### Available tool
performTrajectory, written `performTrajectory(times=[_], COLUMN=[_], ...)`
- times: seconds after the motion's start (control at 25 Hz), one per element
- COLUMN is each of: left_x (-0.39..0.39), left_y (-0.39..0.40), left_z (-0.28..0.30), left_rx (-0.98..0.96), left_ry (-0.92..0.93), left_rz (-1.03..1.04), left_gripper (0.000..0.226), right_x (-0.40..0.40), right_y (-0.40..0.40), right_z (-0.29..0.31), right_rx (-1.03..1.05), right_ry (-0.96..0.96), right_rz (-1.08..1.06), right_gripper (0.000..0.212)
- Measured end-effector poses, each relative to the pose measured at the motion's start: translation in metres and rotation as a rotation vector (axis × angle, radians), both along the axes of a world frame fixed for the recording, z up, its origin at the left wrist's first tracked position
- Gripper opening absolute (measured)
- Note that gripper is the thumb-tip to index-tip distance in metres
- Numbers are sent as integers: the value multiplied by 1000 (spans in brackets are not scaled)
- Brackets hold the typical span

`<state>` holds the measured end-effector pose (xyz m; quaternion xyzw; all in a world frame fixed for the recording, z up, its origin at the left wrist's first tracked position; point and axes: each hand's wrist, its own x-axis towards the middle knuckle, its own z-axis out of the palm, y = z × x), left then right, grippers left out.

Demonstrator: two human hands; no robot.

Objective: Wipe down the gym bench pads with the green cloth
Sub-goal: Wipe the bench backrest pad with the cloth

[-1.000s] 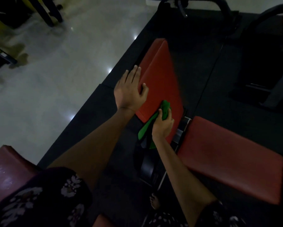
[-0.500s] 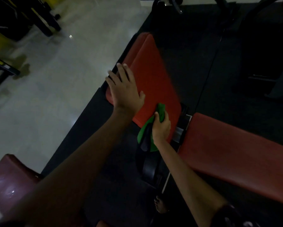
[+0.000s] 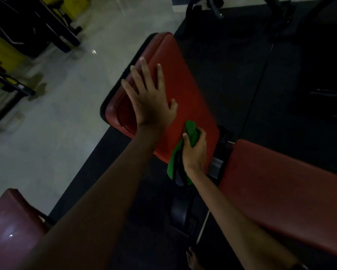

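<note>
Cloth [image 3: 191, 131] gripped in right hand [image 3: 195, 151], on pad [image 3: 183, 90]

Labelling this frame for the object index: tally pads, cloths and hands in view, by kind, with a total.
Red bench pads: 2, back pad and seat pad
Dark maroon pad: 1, lower left
Green cloth: 1, held in the right hand's grip
Hands: 2, left hand flat on the back pad, right hand
Total: 6
</note>
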<state>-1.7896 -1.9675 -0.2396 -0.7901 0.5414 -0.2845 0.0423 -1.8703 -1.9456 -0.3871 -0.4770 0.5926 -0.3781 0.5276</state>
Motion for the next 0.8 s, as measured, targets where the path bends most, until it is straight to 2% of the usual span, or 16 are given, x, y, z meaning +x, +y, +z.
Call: performTrajectory(times=[0.12, 0.2, 0.28, 0.32, 0.48, 0.56, 0.72, 0.8], left_x=[0, 5, 6, 5, 7, 7, 8, 8], left_y=[-2, -5, -7, -8, -10, -10, -13, -14], left_z=[-14, -18, -18, -20, -22, -22, -26, -26], left_rx=[-25, -58, -98, -115, -141, -144, -140, -144], left_ry=[-187, -216, -222, -227, -271, -271, -254, -255], left_rz=[65, 65, 61, 51, 31, 32, 48, 51], left_gripper=[83, 82, 78, 76, 68, 68, 68, 68], right_x=[3, -7, -18, -20, -2, 2, -12, -7], right_y=[-8, -24, -42, -51, -77, -78, -94, -105], right_z=[1, -25, -43, -40, 18, 16, -19, -1], right_rx=[-178, -23, 181, 182, -181, -263, 65, 29], right_ry=[42, 118, 89, 60, 2, 40, 70, 70], right_rz=[73, 36, -16, -27, 67, 79, -29, -32], right_gripper=[46, 47, 45, 45, 46, 47, 48, 46])
